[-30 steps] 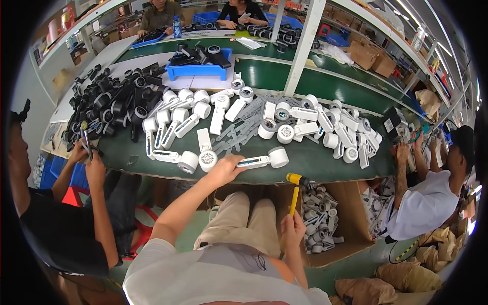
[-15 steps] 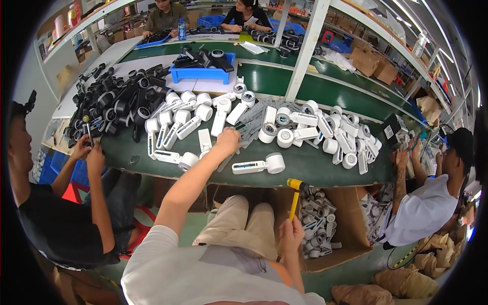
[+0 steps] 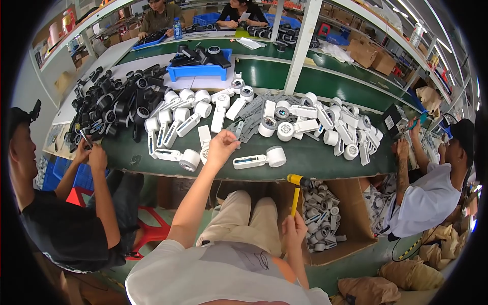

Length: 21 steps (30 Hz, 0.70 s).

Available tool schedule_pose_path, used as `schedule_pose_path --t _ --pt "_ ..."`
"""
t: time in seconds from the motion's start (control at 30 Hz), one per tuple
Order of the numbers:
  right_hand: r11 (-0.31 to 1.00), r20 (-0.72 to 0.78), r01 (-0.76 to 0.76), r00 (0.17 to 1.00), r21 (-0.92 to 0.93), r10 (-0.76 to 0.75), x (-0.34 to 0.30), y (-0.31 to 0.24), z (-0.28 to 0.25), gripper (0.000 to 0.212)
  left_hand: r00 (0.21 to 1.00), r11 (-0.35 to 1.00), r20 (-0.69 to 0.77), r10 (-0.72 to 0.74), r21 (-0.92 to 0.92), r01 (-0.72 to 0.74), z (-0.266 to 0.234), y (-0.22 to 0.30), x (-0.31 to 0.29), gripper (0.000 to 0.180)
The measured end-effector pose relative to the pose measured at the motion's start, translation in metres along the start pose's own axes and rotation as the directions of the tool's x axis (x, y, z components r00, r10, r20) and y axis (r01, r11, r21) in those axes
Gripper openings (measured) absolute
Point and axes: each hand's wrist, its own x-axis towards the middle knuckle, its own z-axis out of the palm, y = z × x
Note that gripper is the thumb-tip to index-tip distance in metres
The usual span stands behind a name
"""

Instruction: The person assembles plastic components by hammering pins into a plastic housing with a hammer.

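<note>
My left hand hangs over the green table, its fingers pinched together; whatever is between them is too small to make out. Just beyond it lies a pile of flat grey plastic strips. A white handheld fan with a round head rests by itself to the right of that hand, near the table edge. Another white fan lies to its left. Below the table edge, my right hand grips the yellow handle of a mallet, whose yellow and black head points up.
More white fans are heaped on the right, black ones on the left. A blue bin stands behind. Under the table, a cardboard box holds white parts. Co-workers sit on both sides, and a white post rises at the back.
My left hand has drawn back from the grey strips toward me, and a grey strip below it no longer shows on the table. The mallet stays in my right hand, nearly still.
</note>
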Motion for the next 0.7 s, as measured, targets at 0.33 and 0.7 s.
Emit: schedule_pose_path --t 0.33,0.7 --pt "0.998 0.02 0.037 0.999 -0.06 -0.035 -0.001 -0.002 0.006 0.022 0.833 0.67 0.222 0.507 0.505 -0.543 0.032 0.018 -0.041 0.037" --pt "0.999 0.053 0.007 0.999 -0.038 -0.005 -0.002 0.003 0.007 0.025 0.863 0.668 0.053 0.503 0.609 -0.427 0.06 0.007 -0.047 0.026"
